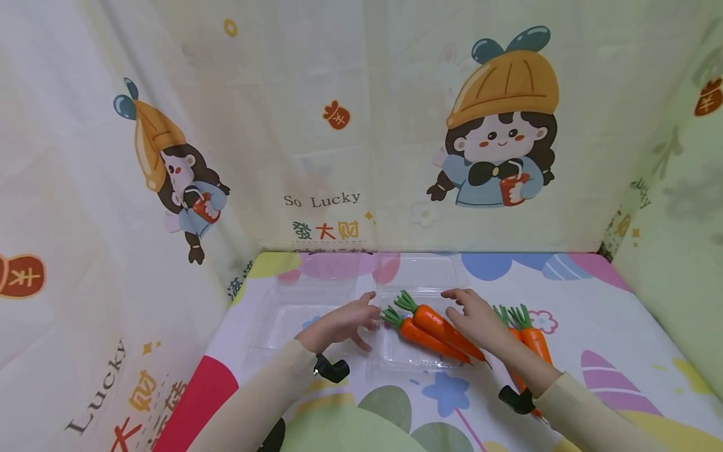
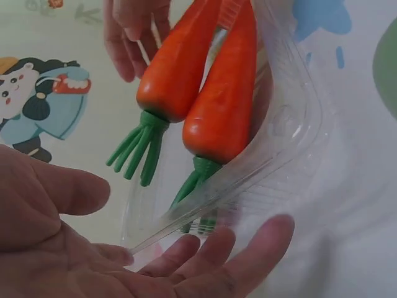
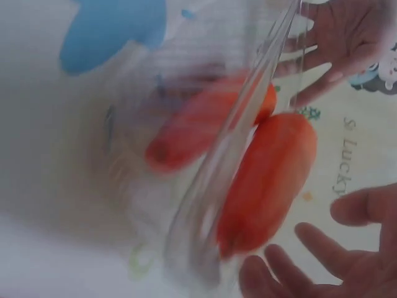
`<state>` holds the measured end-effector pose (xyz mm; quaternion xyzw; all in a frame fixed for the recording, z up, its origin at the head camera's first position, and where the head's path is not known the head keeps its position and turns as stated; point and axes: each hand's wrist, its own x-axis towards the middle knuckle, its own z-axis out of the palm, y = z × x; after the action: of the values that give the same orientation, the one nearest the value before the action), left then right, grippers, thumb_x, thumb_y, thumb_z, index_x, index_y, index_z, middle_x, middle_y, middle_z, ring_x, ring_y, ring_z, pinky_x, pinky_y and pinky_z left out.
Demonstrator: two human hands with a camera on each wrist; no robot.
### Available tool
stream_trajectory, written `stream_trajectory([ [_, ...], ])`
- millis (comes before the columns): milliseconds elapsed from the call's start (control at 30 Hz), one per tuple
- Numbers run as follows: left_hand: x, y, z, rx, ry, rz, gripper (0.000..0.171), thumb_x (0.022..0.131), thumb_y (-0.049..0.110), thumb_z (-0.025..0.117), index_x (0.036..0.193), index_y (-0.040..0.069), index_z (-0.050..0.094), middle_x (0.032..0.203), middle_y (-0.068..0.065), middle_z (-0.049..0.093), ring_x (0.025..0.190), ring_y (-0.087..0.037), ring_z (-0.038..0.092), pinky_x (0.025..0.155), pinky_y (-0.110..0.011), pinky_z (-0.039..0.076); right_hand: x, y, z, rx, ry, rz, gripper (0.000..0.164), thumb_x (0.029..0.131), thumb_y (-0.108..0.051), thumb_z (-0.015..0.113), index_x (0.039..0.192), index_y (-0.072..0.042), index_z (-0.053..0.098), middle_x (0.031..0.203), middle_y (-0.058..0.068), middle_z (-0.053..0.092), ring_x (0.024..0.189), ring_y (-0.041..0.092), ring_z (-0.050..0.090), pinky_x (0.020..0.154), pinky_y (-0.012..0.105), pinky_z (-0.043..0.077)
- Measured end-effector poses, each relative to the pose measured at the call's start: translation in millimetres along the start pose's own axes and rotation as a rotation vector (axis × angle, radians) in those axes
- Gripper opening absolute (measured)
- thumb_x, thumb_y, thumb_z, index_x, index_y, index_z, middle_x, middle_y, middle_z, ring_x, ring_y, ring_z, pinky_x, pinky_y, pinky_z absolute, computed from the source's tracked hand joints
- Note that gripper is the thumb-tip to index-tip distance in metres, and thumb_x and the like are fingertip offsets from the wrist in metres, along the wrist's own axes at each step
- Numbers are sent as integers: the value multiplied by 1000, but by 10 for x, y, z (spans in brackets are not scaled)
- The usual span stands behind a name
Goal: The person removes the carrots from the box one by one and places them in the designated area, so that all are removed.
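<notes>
Two orange toy carrots with green tops, an upper one [image 1: 433, 323] and a lower one [image 1: 427, 342], lie side by side in a clear plastic box [image 1: 392, 361]. Their tips reach over its front right corner. My left hand [image 1: 351, 321] is at the box's left side, fingers spread, beside the green tops. In the left wrist view its fingers [image 2: 214, 248] are right at the clear rim. On the other side, my right hand [image 1: 477, 319] hovers around the right edge with fingers loosely bent. Its fingertips [image 3: 257, 276] are close to a carrot's tip in the right wrist view. Neither hand holds anything.
A second clear plastic box [image 1: 294, 326] stands to the left. More carrots [image 1: 535, 342] lie on the right, partly hidden under my right forearm. The table [image 1: 587, 320] has a colourful patterned cover, and printed cloth [image 1: 395, 125] hangs behind it and at both sides.
</notes>
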<state>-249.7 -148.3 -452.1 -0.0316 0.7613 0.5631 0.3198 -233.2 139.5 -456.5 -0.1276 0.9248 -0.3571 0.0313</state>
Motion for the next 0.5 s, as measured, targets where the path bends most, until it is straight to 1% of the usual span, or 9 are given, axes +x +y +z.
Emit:
stream_trajectory([
  [100,-7,-29,-34,-25,-21,-11,74,104,13,48,166,15,8,137,-26,49,113,-36,55,77,-57,61,17,-32,65,13,-74,25,47,98,-20,60,142,-3,56,134,22,59,117,39,61,95,54,56],
  [167,-1,-52,-69,-44,-35,-17,73,103,10,48,166,14,10,127,-25,51,104,-33,56,75,-55,62,40,-36,97,13,-115,31,52,97,-24,63,144,-3,54,129,21,62,111,34,63,92,51,58],
  [233,8,-77,-108,-56,-48,-16,72,102,7,49,165,12,13,121,-23,53,98,-30,58,72,-52,63,63,-38,116,11,-145,30,55,96,-27,65,144,-3,53,124,19,65,104,30,64,89,47,58],
  [367,41,-115,-174,-73,-78,-9,67,102,5,49,162,10,20,118,-24,57,91,-27,63,68,-47,63,100,-34,113,40,-207,63,57,95,-32,68,143,-4,54,118,15,68,96,24,65,82,42,59],
  [500,66,-142,-196,-76,-86,-2,68,102,4,55,161,10,22,119,-25,60,87,-25,66,66,-45,63,145,7,114,103,-296,111,53,94,-37,70,137,-8,59,112,10,66,91,21,61,77,36,55],
])
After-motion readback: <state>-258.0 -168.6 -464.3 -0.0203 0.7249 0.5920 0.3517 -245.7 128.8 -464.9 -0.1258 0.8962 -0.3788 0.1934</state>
